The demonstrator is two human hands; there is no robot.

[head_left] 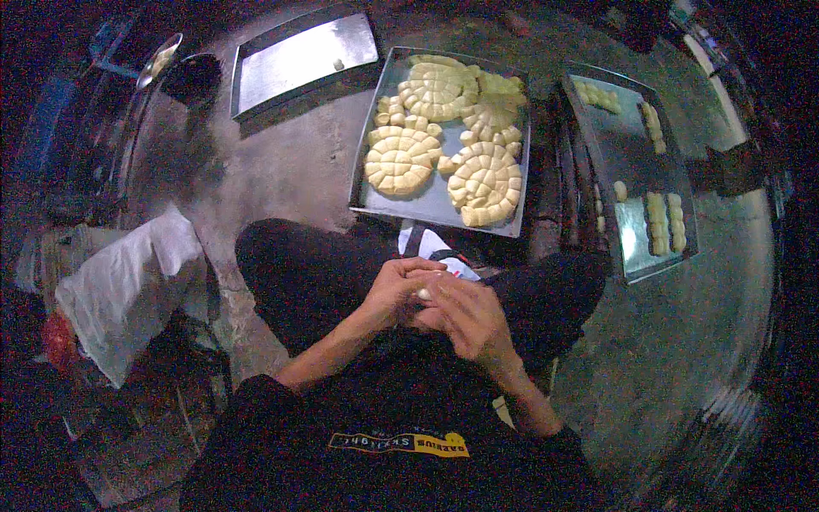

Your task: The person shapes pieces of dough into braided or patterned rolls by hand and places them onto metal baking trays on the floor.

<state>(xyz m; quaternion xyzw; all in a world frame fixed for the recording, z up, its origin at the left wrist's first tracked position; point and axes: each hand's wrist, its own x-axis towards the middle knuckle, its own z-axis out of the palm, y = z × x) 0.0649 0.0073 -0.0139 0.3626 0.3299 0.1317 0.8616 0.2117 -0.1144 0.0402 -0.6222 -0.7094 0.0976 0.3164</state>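
Note:
My left hand (394, 288) and my right hand (474, 321) meet above my lap, fingers curled toward each other. Between them shows a small pale piece of dough (424, 293), mostly hidden by the fingers. Just beyond my hands, a metal tray (409, 208) holds cut dough. Two scored dough rounds lie at its near side, a round (401, 160) on the left and another round (485, 181) on the right. A larger scored mass of dough (437, 88) fills the far part, with loose pieces beside it.
An unfilled metal tray (299, 55) lies on the floor at the far left. To the right, a long tray (636, 171) holds several rows of dough pieces (656, 224). At the left, a white sheet (141, 282) drapes over something beside a red item (58, 341).

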